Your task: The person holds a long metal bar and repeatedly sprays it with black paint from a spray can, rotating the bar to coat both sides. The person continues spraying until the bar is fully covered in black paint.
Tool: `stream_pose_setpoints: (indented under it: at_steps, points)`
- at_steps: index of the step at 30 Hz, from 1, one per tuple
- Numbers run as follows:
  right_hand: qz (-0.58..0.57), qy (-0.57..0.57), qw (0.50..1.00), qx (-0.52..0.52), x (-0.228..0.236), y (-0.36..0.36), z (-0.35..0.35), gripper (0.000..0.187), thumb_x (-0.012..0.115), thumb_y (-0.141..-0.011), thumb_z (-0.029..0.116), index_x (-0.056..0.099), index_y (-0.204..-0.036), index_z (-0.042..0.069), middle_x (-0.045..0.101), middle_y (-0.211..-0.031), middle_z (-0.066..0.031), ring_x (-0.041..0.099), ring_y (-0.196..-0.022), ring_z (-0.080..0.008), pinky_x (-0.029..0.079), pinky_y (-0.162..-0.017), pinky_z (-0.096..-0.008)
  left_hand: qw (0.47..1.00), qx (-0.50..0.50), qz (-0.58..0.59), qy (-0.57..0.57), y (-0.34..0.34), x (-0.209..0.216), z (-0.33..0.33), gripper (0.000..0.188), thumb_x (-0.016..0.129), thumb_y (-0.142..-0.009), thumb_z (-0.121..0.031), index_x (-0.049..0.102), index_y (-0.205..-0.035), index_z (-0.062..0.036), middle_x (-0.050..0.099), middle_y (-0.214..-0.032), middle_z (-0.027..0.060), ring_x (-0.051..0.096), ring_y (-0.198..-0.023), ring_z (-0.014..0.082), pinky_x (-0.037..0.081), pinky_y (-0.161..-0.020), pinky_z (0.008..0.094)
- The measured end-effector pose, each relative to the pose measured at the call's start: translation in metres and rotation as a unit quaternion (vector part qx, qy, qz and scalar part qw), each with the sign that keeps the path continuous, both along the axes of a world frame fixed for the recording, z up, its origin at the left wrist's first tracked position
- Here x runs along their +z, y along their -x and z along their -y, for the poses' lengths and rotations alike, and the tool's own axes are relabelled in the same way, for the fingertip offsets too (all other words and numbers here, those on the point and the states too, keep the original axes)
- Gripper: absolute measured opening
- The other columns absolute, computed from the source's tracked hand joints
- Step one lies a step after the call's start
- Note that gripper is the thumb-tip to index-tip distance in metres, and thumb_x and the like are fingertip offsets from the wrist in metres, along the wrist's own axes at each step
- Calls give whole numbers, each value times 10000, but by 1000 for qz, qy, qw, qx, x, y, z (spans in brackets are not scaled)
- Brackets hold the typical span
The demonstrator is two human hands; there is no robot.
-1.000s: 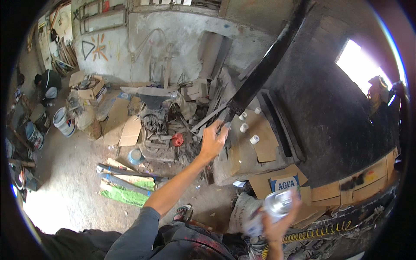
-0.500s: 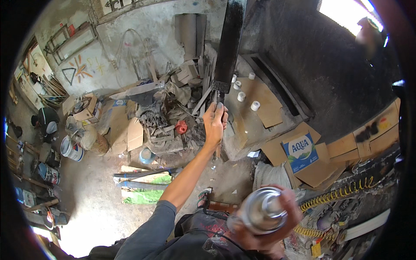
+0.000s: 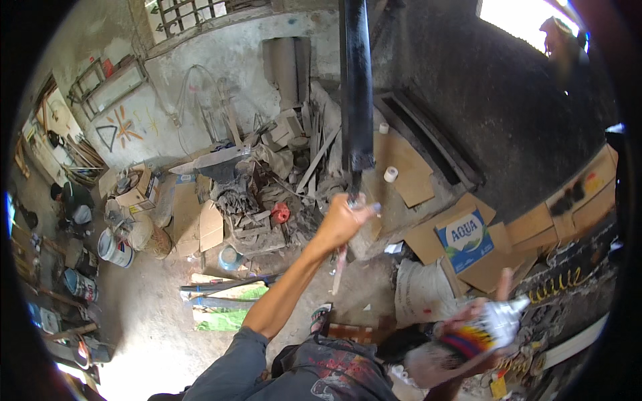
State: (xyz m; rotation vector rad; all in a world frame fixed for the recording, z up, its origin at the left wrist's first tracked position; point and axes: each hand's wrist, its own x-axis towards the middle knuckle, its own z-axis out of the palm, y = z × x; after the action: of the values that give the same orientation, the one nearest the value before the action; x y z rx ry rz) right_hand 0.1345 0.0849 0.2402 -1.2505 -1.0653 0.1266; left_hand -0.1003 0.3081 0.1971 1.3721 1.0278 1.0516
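My left hand (image 3: 344,220), arm stretched out ahead, grips the thin lower end of a long black blade-shaped piece (image 3: 356,87). It stands upright, its top beyond the upper edge of the picture, and a narrow pale stick (image 3: 340,267) shows beneath my fist. At the lower right, my right hand (image 3: 428,357) is wrapped round a spray can (image 3: 478,334) with a silvery top and a colourful body. The can lies tilted with its top toward the right, and both hand and can are slightly blurred. A finger of that hand points up beside the can.
Ahead stands a ledge with a cardboard sheet (image 3: 411,177) and small white rolls (image 3: 390,174). An opened blue-printed carton (image 3: 465,240) lies to the right, near a yellow coiled hose (image 3: 555,284). Scrap heaps, buckets (image 3: 115,247) and a crouching person (image 3: 73,200) are at the left.
The black piece has turned to show another side, and my left wrist has rotated and lowered slightly. My right hand has swung rightward with the can, tipping it from end-on to sideways.
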Motion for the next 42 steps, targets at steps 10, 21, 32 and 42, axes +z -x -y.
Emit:
stream_pose_setpoints:
  at_steps: [10,21,32,42]
  points:
    - [174,57,979,88,33,102,31,959,774,-703,291,298,-1495,34,523,-1197,-179,598,-984,-265,500,-886,-398,992,-31,113,36,5,-40,-22,410,792,-831,-168,422,-656,-169,434,-535,-73,362,-420,30,247,-397,230]
    - [279,-15,956,86,45,87,51,872,723,-764,327,319,-1480,34,540,-1165,-188,596,-973,-260,523,-849,-379,977,-162,127,56,-7,-52,-39,453,729,-905,-143,346,-665,-184,366,-539,-69,298,-409,41,194,-399,250]
    - [277,-20,957,81,43,80,52,818,686,-804,344,328,-1469,30,541,-1165,-192,597,-965,-261,530,-832,-376,985,-143,90,42,-7,-40,-38,468,739,-871,-177,342,-623,-184,327,-514,-82,289,-404,30,169,-391,249]
    - [273,-22,958,82,37,77,49,771,653,-839,358,337,-1460,26,543,-1165,-196,597,-958,-262,537,-816,-372,982,-147,109,40,-1,-43,-40,476,732,-872,-138,328,-624,-174,364,-519,-65,295,-395,41,172,-384,252]
